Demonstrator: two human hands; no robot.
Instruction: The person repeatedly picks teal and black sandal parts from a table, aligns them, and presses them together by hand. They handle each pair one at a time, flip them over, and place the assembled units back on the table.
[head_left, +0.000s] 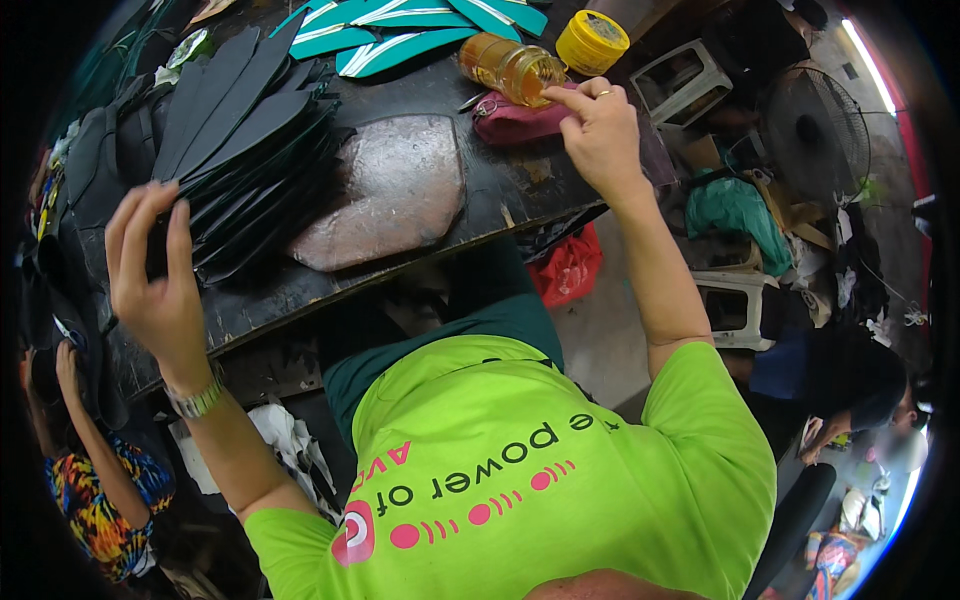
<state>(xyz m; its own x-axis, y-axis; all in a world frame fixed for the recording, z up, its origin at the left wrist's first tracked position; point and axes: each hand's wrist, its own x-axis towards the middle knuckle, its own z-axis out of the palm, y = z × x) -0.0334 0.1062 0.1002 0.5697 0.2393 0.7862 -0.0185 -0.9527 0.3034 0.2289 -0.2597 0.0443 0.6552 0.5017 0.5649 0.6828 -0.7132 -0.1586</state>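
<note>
My left hand [150,270] is raised with its fingers apart at the near left side of a fanned stack of black sole-shaped pieces [240,125]. It holds nothing that I can see; whether a fingertip touches the stack, I cannot tell. My right hand [605,135] has its index finger stretched to the mouth of a clear jar [495,62] of amber stuff, which lies tipped on its side. The other fingers are partly bent, with nothing visible in them. Under the jar's mouth lies a maroon pouch [515,122]. Between my hands rests a worn, smooth slab [400,185].
Teal sole-shaped pieces with white stripes [405,50] lie at the table's far side. A yellow tub [592,42] stands beside the jar. On the right are a floor fan [815,130], upturned pale stools [685,85] and another person [830,375]. A person in a patterned top [110,490] works at left.
</note>
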